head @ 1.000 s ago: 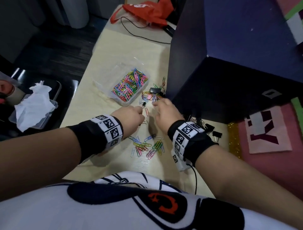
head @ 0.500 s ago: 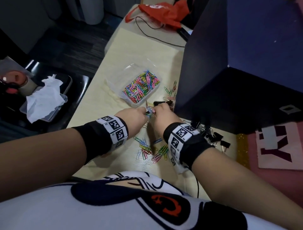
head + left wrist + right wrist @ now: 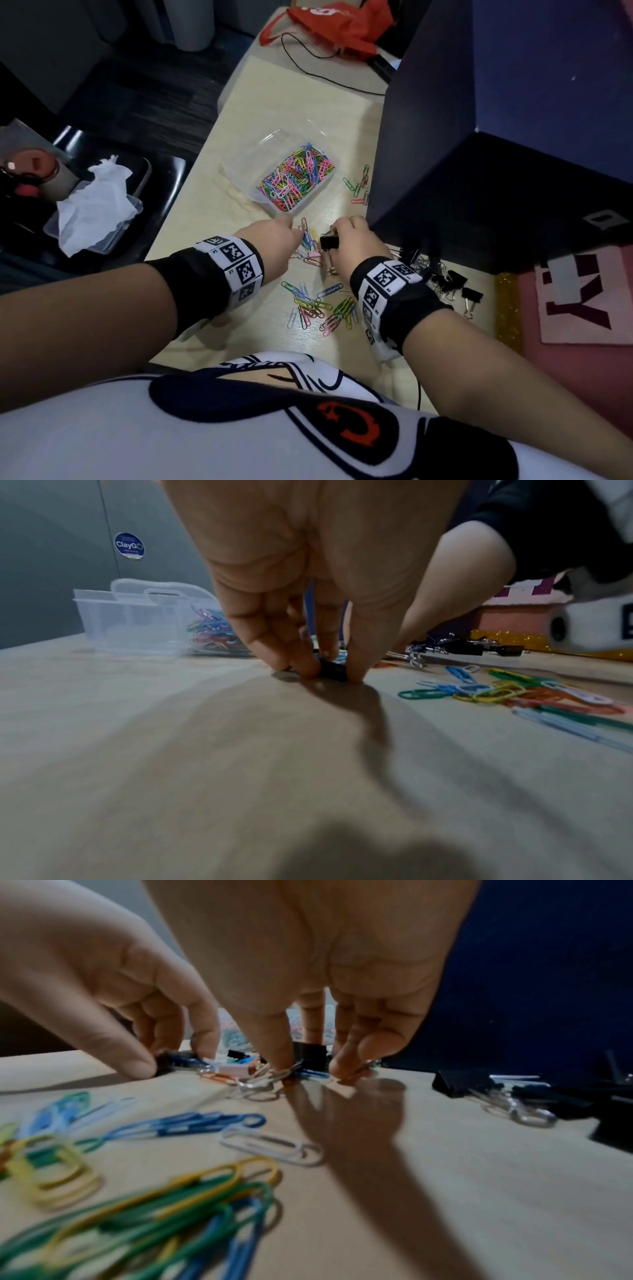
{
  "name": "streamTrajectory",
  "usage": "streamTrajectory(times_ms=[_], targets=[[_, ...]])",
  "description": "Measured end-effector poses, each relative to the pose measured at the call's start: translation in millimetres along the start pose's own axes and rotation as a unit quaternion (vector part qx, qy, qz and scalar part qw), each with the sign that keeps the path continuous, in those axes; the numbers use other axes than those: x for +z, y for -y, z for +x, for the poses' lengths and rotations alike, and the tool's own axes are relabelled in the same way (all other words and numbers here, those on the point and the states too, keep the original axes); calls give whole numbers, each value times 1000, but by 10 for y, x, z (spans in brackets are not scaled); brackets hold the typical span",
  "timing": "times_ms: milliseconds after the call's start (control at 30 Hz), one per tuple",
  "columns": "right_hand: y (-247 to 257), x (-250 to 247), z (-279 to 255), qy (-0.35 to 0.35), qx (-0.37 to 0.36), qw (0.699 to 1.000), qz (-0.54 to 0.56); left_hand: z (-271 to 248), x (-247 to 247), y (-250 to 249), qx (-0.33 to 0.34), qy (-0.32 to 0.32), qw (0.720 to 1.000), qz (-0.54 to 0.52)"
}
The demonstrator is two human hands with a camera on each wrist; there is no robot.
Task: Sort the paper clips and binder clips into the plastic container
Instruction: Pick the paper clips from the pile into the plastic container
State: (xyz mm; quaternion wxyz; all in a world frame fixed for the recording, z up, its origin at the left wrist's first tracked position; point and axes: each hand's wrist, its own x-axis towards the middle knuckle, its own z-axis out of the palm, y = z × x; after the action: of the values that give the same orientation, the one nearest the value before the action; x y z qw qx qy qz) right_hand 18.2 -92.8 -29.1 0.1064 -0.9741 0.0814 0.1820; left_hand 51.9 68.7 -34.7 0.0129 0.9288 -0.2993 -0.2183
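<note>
A black binder clip (image 3: 329, 242) lies on the worktop (image 3: 212, 219) between the two hands, just short of the plastic container (image 3: 274, 161) of coloured paper clips (image 3: 298, 178) that stands mid-worktop. The left hand (image 3: 274, 240) has its fingertips (image 3: 304, 666) curled down, its grip pinching a small black clip against the surface. The right hand (image 3: 352, 243), touching the binder clip's right side, presses curled fingertips (image 3: 346, 1066) onto loose clips; whether its grip holds one I cannot tell.

Clear glossy plastic container (image 3: 239, 171), plastic-coated coloured paper clips (image 3: 318, 310), shiny wire-handled matt black binder clips (image 3: 445, 277), pale matt wood-grain table (image 3: 274, 102).
</note>
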Motion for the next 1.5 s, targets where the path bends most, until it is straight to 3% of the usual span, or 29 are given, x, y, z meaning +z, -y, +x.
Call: streamTrajectory(times_ms=[167, 333, 633, 767, 933, 1000, 1100, 1167, 1233, 1367, 1500], targets=[[-31, 23, -128, -4, -8, 1000, -10, -28, -29, -43, 8, 10, 1000, 26], [-79, -45, -201, -37, 11, 995, 87, -65, -74, -49, -1, 0, 1000, -10], [-432, -107, -409, -112, 117, 953, 255, -62, -226, -118, 33, 1, 999, 19], [-671, -102, -488, -185, 180, 929, 267, -42, -283, -207, 54, -9, 998, 36], [-945, -95, -618, -273, 300, 868, 286, -7, -332, -345, 85, -42, 995, 25], [-986, -76, -673, -262, 330, 878, 227, 3, -341, -404, 102, -61, 993, -4], [-942, -59, -765, -254, 293, 912, 137, 13, -335, -493, 119, -78, 988, -55], [-879, -55, -774, -246, 222, 928, 170, 11, -332, -537, 131, -85, 983, -94], [-777, -52, -753, -191, 152, 939, 241, 4, -338, -573, 142, -79, 976, -143], [-512, -42, -717, -110, 78, 934, 330, -13, -353, -617, 172, -69, 964, -188], [-428, -2, -670, -86, 77, 932, 344, -9, -361, -618, 186, -81, 960, -195]])
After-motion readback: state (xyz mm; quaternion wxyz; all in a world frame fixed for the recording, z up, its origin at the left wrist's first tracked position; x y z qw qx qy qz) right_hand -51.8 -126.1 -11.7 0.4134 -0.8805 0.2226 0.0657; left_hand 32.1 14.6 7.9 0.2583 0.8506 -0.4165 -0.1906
